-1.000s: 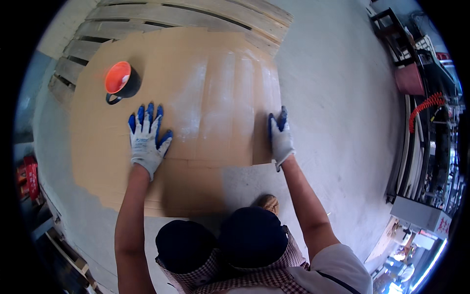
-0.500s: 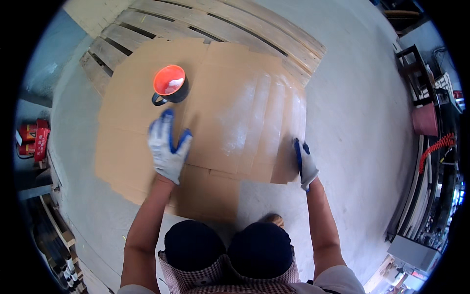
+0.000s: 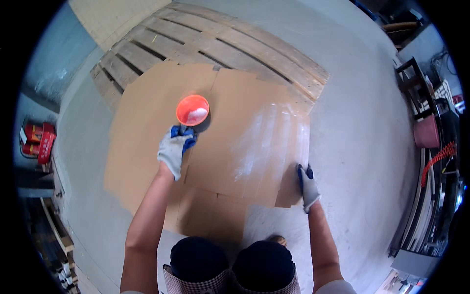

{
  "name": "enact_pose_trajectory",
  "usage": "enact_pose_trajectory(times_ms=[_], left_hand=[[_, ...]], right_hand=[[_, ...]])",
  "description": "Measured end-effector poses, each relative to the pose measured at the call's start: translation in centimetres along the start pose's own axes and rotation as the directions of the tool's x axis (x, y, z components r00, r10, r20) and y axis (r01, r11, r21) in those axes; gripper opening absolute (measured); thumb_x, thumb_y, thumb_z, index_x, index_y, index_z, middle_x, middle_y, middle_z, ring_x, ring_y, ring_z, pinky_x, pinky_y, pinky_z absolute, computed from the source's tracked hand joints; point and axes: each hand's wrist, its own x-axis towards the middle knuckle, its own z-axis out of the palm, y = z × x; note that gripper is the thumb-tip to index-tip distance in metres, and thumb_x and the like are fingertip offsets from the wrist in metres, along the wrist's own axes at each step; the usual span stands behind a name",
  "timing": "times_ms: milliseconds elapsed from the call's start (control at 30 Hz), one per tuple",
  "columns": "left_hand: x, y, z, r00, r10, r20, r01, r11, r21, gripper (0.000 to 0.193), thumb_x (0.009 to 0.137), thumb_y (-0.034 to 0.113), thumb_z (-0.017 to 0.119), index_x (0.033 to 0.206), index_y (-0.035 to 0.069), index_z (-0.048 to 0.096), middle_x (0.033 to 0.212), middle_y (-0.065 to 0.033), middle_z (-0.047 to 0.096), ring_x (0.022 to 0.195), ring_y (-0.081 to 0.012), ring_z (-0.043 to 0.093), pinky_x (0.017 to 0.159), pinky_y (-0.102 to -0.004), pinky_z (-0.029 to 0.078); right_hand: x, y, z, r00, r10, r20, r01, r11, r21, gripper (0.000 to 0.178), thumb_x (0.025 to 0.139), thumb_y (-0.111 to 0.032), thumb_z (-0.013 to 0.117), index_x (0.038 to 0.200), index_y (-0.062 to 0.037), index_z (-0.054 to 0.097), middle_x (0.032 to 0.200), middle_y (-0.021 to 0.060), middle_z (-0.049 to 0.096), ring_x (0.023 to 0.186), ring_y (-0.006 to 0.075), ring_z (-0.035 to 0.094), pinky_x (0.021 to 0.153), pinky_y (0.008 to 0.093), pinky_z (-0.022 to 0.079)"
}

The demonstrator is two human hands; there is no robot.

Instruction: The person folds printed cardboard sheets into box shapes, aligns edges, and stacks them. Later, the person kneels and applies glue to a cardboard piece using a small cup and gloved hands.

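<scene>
My left hand (image 3: 174, 149), in a white glove with blue fingers, is closed on the handle of a mug (image 3: 193, 110). The mug is orange inside and dark outside, with something white in it. It is over the cardboard (image 3: 142, 152); whether it is lifted cannot be told. Pale, shiny strips with white smears (image 3: 267, 142) run along the cardboard's right side. My gloved right hand (image 3: 308, 188) is at the cardboard's right edge, fingers closed. What they pinch, if anything, is hidden.
The far side of the cardboard lies against a wooden pallet (image 3: 235, 39) on the grey floor (image 3: 357, 147). Red fire extinguishers (image 3: 39, 139) stand at the left. At the right are a pink bucket (image 3: 426, 132) and a coiled red hose (image 3: 438, 164). My knees (image 3: 198, 259) are at the near side.
My left hand has reached forward and closed on the mug's handle. The mug's opening has turned more toward me. My view has shifted; the right hand stays at the cardboard's edge.
</scene>
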Motion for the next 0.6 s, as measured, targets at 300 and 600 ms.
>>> enact_pose_trajectory(times_ms=[300, 600], left_hand=[[2.9, 0.0, 20.5, 0.964, -0.098, 0.248, 0.150, 0.968, -0.200, 0.017, 0.084, 0.007, 0.071, 0.098, 0.004, 0.061, 0.092, -0.0063, 0.067, 0.081, -0.0144, 0.066, 0.077, -0.0279, 0.056], [21.7, -1.0, 28.9, 0.985, 0.000, 0.173, 0.007, 0.999, -0.043, 0.022, 0.087, 0.007, 0.069, 0.107, 0.006, 0.059, 0.101, -0.0110, 0.069, 0.084, -0.0247, 0.069, 0.080, -0.0372, 0.061]], right_hand=[[3.3, -11.0, 1.5, 0.903, -0.425, 0.057, 0.428, 0.899, -0.086, 0.063, 0.093, -0.015, 0.068, 0.149, -0.0071, 0.041, 0.141, 0.0150, 0.053, 0.125, 0.0242, 0.054, 0.102, 0.0355, 0.045], [3.2, -1.2, -9.5, 0.983, -0.172, -0.059, 0.179, 0.975, 0.129, 0.056, 0.095, -0.008, 0.063, 0.147, -0.0030, 0.042, 0.142, 0.0122, 0.053, 0.127, 0.0178, 0.051, 0.101, 0.0281, 0.044]])
